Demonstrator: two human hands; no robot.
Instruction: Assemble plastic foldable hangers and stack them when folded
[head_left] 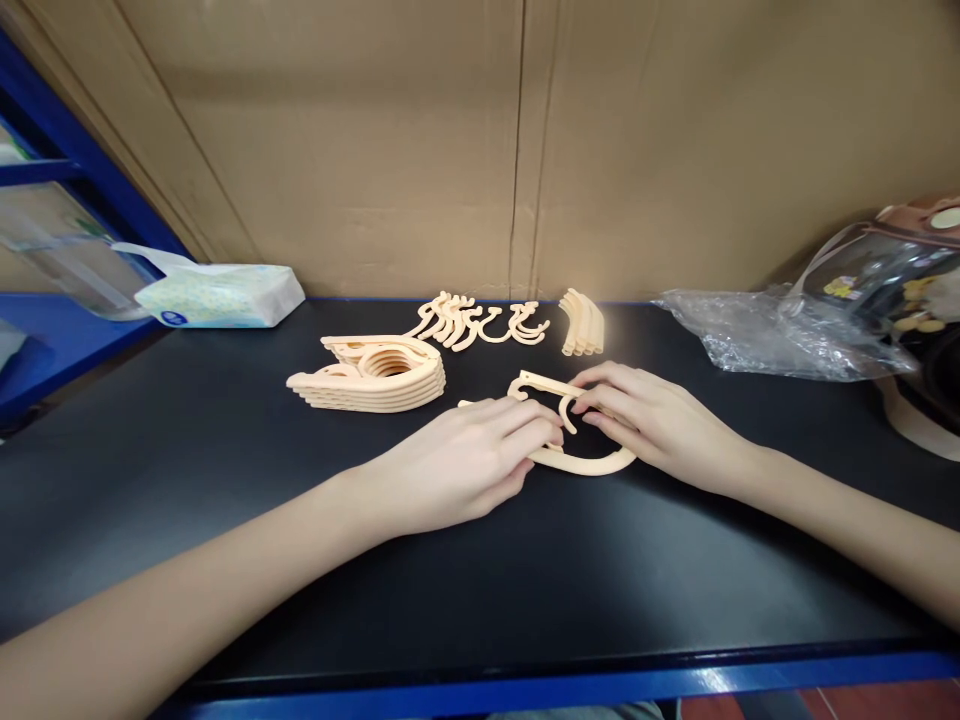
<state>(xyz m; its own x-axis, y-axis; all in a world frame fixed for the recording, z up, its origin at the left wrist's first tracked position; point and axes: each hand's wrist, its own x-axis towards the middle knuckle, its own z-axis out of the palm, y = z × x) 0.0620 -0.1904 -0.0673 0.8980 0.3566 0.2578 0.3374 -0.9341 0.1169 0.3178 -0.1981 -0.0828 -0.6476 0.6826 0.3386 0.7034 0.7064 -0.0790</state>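
The pale peach, curved plastic hanger frame (589, 465) sits near the middle of the smooth black tabletop (487, 600), between your two hands. Its round end points to your right, and one straight arm runs along its far side.

Your left hand (476, 450) lies over the left part of the frame. Its fingers are bent, and the thumb and fingers pinch the frame. Your right hand (664, 420) comes in from the other side. Its fingers are bent too, and their tips pinch a small, pale peach plastic hook (568, 413) inside the frame. How hard either hand squeezes, you cannot tell from here.

To the left, a neat stack of matching peach plastic frames (367, 402) lies flat. Just behind it is a bunch of curvy peach plastic hooks (450, 322). A smaller bunch of peach hooks (529, 328) lies farther right, and next comes a set of short, bent peach plastic bars (583, 325), side by side.

Near the back left you have a white and pale green soft tissue pack (225, 295). At the back right is a crinkly, see-through plastic bag (795, 335). A brown cardboard wall (360, 130) stands behind everything.
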